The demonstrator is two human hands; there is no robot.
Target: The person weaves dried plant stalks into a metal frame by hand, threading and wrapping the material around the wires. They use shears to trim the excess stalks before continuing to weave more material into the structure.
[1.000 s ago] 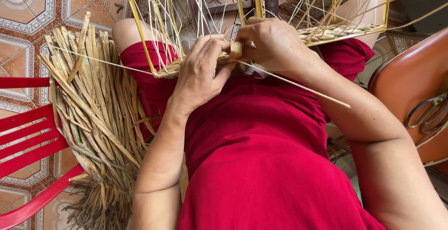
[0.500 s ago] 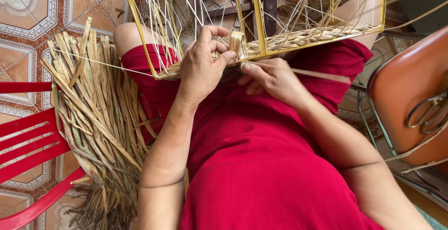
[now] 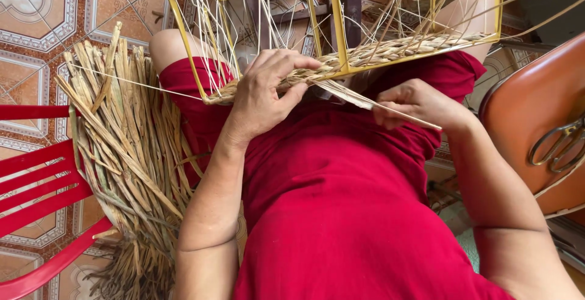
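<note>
1. We see a flat straw strand (image 3: 365, 102) stretched from the woven edge (image 3: 365, 53) of a yellow wire frame (image 3: 336, 26), which rests on the lap at twelve o'clock.
2. Our right hand (image 3: 414, 102), at three o'clock of the strand, pinches it tight between thumb and fingers.
3. Our left hand (image 3: 268, 96), at nine o'clock, clamps the woven edge, with its fingers curled over the top.
4. A bundle of dried straw (image 3: 125, 160) lies at nine o'clock of the lap, against a red plastic chair (image 3: 36, 178).
5. Scissors (image 3: 557, 144) sit on an orange seat (image 3: 530, 111) at three o'clock.
</note>
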